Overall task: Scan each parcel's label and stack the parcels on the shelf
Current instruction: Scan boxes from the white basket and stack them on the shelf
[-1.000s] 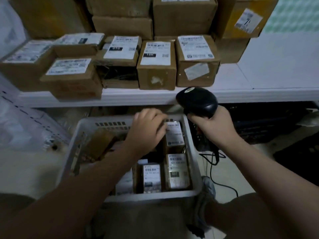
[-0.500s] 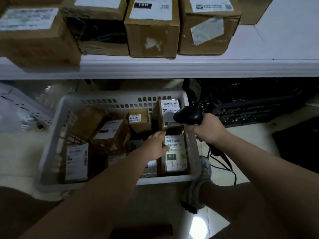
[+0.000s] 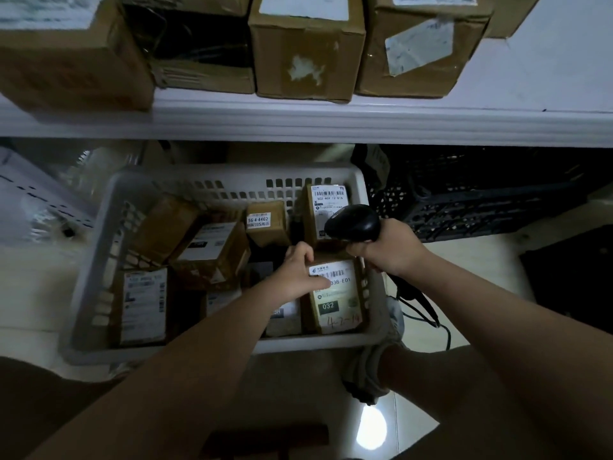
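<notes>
Basket (image 3: 298, 344) sits on pale floor (image 3: 481, 287); left hand (image 3: 295, 273) pinches parcel (image 3: 338, 303), right hand (image 3: 394, 250) grips scanner (image 3: 353, 224).

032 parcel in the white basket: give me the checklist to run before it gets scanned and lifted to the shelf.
1. Scanner held: right hand grips the black scanner. Ok.
2. Barcode clear: left hand lies over part of the barcode on the 032 parcel. Not ok.
3. Scanner aim: its head is over the parcel's far edge; whether it faces the label, cannot tell.
4. Grip on parcel: left hand touches its top left corner; firm hold, cannot tell.
5. Shelf space: bare white shelf to the right of the boxes. Ok.
6. Cable: hangs outside the basket. Ok.
</notes>
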Motion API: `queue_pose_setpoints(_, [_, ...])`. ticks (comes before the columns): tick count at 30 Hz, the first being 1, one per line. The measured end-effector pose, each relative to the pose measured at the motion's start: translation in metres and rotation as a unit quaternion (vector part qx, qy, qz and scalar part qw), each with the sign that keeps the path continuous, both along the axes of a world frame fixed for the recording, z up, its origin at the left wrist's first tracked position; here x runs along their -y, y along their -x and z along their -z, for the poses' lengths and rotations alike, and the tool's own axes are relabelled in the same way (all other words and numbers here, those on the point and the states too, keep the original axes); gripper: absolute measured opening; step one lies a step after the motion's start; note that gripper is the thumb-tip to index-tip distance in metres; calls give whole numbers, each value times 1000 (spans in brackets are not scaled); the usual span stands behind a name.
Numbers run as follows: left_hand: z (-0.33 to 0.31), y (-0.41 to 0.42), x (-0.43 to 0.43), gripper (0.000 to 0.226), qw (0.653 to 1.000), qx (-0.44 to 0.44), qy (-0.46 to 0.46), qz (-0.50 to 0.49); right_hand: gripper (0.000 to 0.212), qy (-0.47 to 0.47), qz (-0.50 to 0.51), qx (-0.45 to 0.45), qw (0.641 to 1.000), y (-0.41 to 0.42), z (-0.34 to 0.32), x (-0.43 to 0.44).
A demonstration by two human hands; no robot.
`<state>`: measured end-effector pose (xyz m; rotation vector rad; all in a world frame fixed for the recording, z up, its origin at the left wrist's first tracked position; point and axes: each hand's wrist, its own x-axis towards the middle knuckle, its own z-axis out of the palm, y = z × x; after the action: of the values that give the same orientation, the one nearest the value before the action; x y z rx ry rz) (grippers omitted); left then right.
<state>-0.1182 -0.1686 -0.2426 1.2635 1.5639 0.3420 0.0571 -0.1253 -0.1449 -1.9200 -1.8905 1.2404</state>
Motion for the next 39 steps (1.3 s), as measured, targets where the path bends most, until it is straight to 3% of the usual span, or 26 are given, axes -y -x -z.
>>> queue_pose_setpoints(5, [-5, -4, -7, 76, 998, -9, 50, 37, 14, 1, 3, -2, 1000, 4, -1, 1])
queue_pose_setpoints(8, [-8, -1, -9, 68, 996, -22, 78, 44, 11, 2, 15, -1, 1000, 3, -2, -3])
queue_pose_setpoints(12, [-5, -6, -3, 49, 995, 44, 87, 16, 15, 0, 23, 2, 1000, 3, -1, -9])
queue_pose_setpoints(18, [-6, -8, 5, 57, 997, 28, 65, -17, 18, 6, 28, 10, 1000, 2, 0, -13])
queue_pose_setpoints(22, [-26, -1, 11, 72, 993, 44, 2, -106, 17, -7, 18, 16, 1000, 7, -6, -16])
queue_pose_setpoints(25, [-59, 23, 18, 81, 975, 100, -27, -195, 20, 5, 5, -64, 998, 21, -25, -15])
queue_pose_setpoints(28, [-100, 63, 30, 73, 960, 129, -68, -239, 24, 22, -16, -184, 983, 44, -51, -4])
queue_pose_setpoints(31, [-137, 104, 45, 65, 956, 97, -99, -259, 34, -30, -56, -201, 977, 70, -76, 10])
queue_pose_setpoints(36, [-179, 156, 64, 31, 956, 123, -106, -243, 25, -121, -87, -206, 967, 102, -122, 41])
queue_pose_setpoints(39, [-187, 168, 66, 24, 946, 134, -135, -263, 20, -102, -53, -265, 957, 109, -138, 54])
